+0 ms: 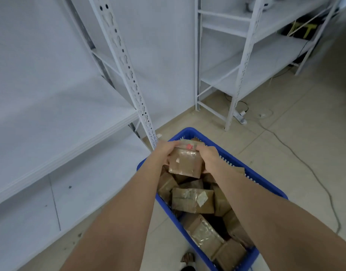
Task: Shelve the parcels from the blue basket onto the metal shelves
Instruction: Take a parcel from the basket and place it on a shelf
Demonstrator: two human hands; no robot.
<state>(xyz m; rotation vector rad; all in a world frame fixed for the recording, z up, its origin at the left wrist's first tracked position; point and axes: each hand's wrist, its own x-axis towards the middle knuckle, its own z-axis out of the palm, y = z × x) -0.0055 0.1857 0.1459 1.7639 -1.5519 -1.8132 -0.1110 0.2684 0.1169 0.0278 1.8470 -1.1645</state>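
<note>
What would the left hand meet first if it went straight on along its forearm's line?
The left hand already grips the parcel; past that, probably the blue basket's far rim, though depth is unclear and it may pass above.

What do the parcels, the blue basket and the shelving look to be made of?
Top parcel: brown cardboard, matt, with glossy clear tape glinting. Blue basket: probably moulded plastic, even colour, slotted walls. Shelf upright: seemingly white-painted metal, punched with rows of slots.
</note>
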